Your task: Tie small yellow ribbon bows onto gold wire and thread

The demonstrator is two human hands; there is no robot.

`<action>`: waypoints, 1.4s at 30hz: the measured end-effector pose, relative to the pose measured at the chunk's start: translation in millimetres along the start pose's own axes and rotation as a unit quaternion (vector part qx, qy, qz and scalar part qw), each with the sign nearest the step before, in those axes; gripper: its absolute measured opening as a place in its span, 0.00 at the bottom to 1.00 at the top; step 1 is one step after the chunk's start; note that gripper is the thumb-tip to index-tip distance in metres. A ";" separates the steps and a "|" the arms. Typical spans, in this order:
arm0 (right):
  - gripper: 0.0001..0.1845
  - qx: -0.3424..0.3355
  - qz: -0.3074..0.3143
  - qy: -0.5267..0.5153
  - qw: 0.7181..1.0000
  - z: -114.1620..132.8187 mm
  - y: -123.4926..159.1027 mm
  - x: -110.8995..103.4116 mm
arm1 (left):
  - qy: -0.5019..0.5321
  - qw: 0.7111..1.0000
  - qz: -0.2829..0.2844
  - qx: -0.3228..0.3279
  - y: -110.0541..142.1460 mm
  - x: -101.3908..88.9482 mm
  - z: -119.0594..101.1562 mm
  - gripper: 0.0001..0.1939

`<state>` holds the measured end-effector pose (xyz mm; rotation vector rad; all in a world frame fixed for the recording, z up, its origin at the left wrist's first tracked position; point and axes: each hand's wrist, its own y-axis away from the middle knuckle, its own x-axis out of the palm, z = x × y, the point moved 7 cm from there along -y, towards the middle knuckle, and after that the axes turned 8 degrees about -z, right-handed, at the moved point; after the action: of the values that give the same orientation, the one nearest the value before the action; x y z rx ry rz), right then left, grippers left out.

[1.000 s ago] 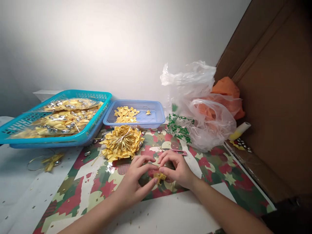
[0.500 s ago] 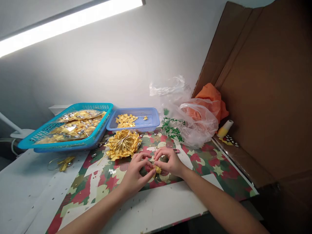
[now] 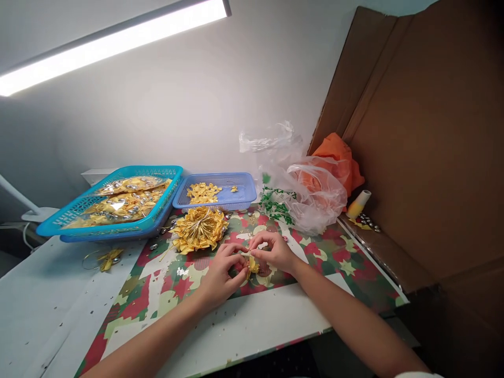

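Note:
My left hand (image 3: 227,273) and my right hand (image 3: 274,254) meet over the patterned sheet, thumbs and forefingers pinched close together. A small yellow ribbon bow (image 3: 253,265) hangs just under the fingertips. Both hands seem to grip a thin, pale strand at its top, though the fingers cover most of it. Behind my left hand lies a round bundle of yellow bows (image 3: 199,229) with gold ties gathered at its centre. Farther left, a single yellow bow (image 3: 107,259) with a silver bell and a loop of cord rests on the white surface.
A turquoise basket (image 3: 51,224) holds bagged bows and silver bells. Beside it, a blue basket (image 3: 240,197) contains loose yellow bows. Clear plastic bags (image 3: 315,210), an orange bag (image 3: 337,163) and a yellow-white cone (image 3: 358,205) stand right, near a cardboard panel (image 3: 425,131).
My fingertips have risen slightly from the sheet, and more of the yellow bow shows beneath them. The camera view has shifted a little.

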<state>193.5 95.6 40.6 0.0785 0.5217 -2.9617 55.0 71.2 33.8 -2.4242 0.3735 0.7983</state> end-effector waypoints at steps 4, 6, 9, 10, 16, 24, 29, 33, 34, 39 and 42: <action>0.09 0.053 0.031 -0.048 0.997 -7.4 0.4 1.3 | 0.002 1.000 0.005 0.003 -1.0 0.1 -1.3 0.11; 0.13 0.076 0.044 -0.072 0.993 -9.7 0.7 3.1 | 0.000 1.000 0.007 0.005 -1.7 -0.3 -1.9 0.12; 0.19 0.102 0.053 -0.100 0.988 -10.8 0.6 5.4 | -0.002 1.000 0.012 0.008 -2.7 -1.0 -4.0 0.14; 0.20 0.109 0.054 -0.107 0.987 -10.6 0.4 5.8 | -0.002 1.000 0.014 0.009 -2.9 -1.0 -4.9 0.14; 0.21 0.130 0.030 -0.128 0.983 -8.4 0.3 1.0 | -0.005 1.000 0.007 0.016 -2.6 -0.8 -4.0 0.15; 0.21 0.149 0.032 -0.122 0.981 -10.3 3.9 2.1 | -0.011 1.000 -0.017 0.005 -2.4 -6.1 2.3 0.13; 0.21 0.160 0.044 -0.116 0.979 -13.8 5.9 6.1 | -0.012 1.000 -0.008 0.011 -1.5 -6.3 -0.4 0.13; 0.21 0.160 0.040 -0.119 0.979 -15.1 5.8 6.2 | -0.009 1.000 -0.009 0.019 -1.0 -7.7 -2.6 0.12; 0.21 0.160 0.038 -0.119 0.979 -15.3 5.7 5.8 | -0.009 1.000 -0.013 0.020 -1.0 -8.5 -2.9 0.11; 0.21 0.159 0.034 -0.122 0.979 -17.2 5.2 4.7 | -0.015 0.999 -0.031 0.028 -0.9 -10.8 -5.4 0.09; 0.21 0.155 0.031 -0.124 0.980 -18.1 4.9 4.7 | -0.019 0.999 -0.032 0.040 -0.4 -9.3 -8.3 0.08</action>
<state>190.0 96.7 21.6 -0.2352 0.0245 -2.9045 51.7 67.5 45.1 -2.3323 0.3059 0.7847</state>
